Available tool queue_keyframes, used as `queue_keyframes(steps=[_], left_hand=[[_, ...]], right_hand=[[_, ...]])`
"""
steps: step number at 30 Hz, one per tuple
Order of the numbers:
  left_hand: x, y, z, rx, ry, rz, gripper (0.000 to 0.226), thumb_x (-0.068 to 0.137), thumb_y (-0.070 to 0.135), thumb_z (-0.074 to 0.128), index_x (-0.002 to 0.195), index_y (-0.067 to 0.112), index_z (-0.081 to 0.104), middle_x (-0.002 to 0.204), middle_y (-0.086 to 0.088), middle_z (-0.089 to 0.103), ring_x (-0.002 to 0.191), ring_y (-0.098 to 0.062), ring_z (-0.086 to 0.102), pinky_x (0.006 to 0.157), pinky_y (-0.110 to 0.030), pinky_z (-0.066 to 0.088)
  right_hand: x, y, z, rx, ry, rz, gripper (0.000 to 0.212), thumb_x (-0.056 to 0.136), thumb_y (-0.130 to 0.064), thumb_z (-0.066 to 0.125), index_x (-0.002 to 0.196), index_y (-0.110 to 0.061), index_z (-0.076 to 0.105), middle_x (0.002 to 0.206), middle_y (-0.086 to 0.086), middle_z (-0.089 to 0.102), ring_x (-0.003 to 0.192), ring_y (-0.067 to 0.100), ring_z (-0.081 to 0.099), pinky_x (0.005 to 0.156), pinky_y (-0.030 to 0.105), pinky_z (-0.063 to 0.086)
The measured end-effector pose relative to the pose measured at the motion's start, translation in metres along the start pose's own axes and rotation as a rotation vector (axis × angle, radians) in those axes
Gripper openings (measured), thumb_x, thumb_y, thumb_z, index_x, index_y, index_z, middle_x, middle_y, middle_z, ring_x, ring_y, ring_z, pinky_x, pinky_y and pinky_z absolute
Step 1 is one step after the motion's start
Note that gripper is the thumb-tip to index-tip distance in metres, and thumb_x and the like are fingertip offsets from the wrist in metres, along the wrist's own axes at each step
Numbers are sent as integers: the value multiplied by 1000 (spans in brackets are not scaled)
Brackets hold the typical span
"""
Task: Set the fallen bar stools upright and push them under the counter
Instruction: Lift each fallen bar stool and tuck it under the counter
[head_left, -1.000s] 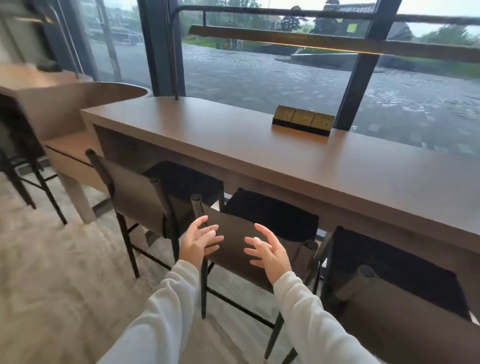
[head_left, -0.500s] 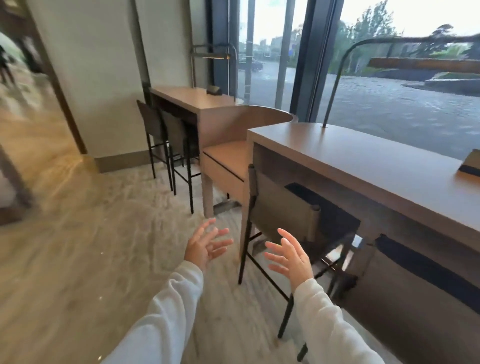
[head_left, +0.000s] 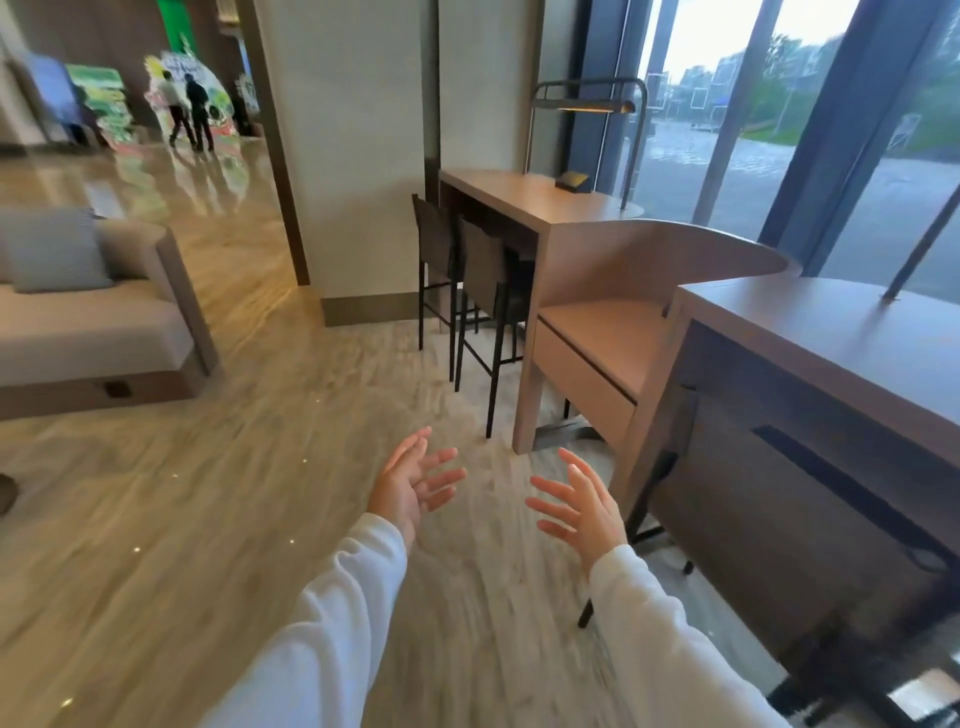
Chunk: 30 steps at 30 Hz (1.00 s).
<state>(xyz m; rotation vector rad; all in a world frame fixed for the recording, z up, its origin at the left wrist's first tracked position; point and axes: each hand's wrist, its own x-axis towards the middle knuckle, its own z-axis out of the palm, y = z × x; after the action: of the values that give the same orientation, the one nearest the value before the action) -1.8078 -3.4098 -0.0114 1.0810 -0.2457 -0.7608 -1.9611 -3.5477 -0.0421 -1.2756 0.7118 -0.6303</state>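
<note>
- the left hand and right hand hover over the floor, fingers spread wide, palms turned toward each other, holding nothing.
- soft white sleeves cover both arms.
- the floor is glossy stone with long streaky veins.
- the near bar stool stands upright just right of the right hand, with a flat brown backrest and thin black legs, tucked under the smooth matte-brown worktop.
- the far bar stools, with dark backs and slim black frames, stand upright with seats under the far worktop.
</note>
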Motion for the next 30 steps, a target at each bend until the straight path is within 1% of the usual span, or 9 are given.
queue_keyframes(steps=[2,6,11,15,18,23,27,30], left_hand=[[33,10,-1,0,8,1,26,97,25,43,122,20,49,104,-12,65,83,-30,64,73,-36,47],[108,34,-5,-1,46,11,29,97,26,44,125,19,48,105,-12,66,84,-30,65,75,-37,48],[210,70,-17,-1,75,30,29,97,26,44,124,19,50,107,-13,66,83,-27,68,75,-37,50],[264,86,-30,-10,94,40,29,97,26,43,124,19,50,110,-13,66,86,-28,67,77,-37,51],[318,97,-47,-21,102,38,29,97,26,44,124,19,50,109,-13,67,86,-28,68,78,-38,50],[416,116,-78,-24,84,6,28,97,26,44,123,19,50,105,-12,67,77,-23,70,77,-37,50],[509,143,-104,-3,45,-14,29,97,27,43,125,18,50,106,-12,67,85,-27,67,78,-37,50],[573,172,-116,33,3,-26,28,97,28,44,123,20,52,106,-11,68,84,-26,68,78,-38,51]], right_hand=[[39,-1,15,7,-28,3,21,95,-47,43,112,-46,55,96,-7,75,87,20,72,67,30,56],[124,-12,45,24,-63,18,20,97,-44,41,111,-46,55,99,-3,75,88,21,72,68,32,55],[230,-31,88,5,-86,28,21,98,-42,40,113,-43,56,97,-3,74,86,20,72,63,27,55],[286,-32,114,-8,-103,54,21,98,-41,41,113,-41,56,98,-2,74,85,20,72,66,30,55],[335,-27,139,-16,-104,66,18,97,-42,43,110,-44,55,97,-3,74,84,18,72,64,28,56],[421,-16,184,-29,-67,72,18,97,-42,42,111,-44,54,99,-3,73,84,19,72,64,28,55],[501,-14,236,-16,-4,64,16,97,-44,41,108,-46,53,97,-5,73,85,18,72,66,29,55],[556,-22,270,14,43,68,16,97,-45,41,107,-47,53,94,-6,74,84,18,72,65,29,56]])
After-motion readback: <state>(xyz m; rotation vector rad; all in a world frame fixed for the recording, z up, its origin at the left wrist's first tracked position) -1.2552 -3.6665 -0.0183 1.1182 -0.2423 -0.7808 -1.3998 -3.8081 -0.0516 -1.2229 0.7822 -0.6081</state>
